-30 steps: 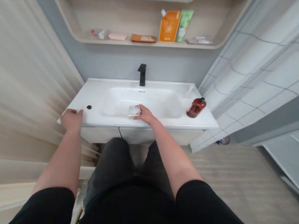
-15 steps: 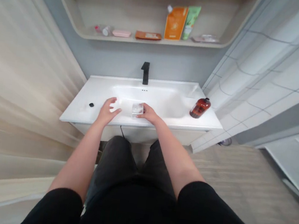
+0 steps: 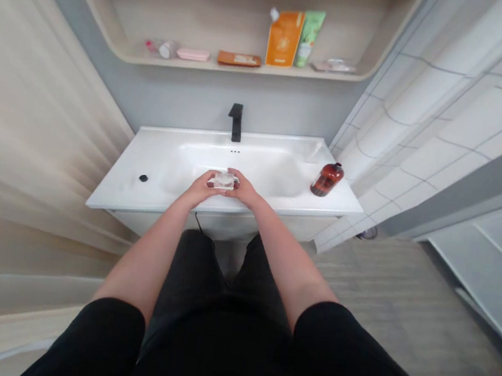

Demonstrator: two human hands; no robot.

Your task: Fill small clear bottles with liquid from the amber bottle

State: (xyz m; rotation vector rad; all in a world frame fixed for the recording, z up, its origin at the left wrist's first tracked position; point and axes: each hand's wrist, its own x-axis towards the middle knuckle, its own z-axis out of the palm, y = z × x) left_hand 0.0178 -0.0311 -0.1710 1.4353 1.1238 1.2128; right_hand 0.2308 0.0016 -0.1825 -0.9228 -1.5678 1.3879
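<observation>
Between my two hands is a small clear box (image 3: 224,181), held above the front part of the white sink (image 3: 275,176). My left hand (image 3: 202,189) grips its left side, fingers curled round the edge. On the opposite side my right hand (image 3: 242,189) has its fingers closed on the box as well. Something whitish shows through the clear walls, too blurred to name. Behind the hands stands a black faucet (image 3: 236,123) at the sink's back edge.
An amber bottle (image 3: 327,179) stands on the right of the countertop, and a small black round piece (image 3: 143,178) lies on the left. Above, a wall shelf (image 3: 193,67) carries an orange pouch (image 3: 284,38), a green tube (image 3: 309,38) and a pink case (image 3: 193,54).
My left hand, open and apart before, has moved right and closed on the clear box. My right hand still holds it. The view has shifted slightly.
</observation>
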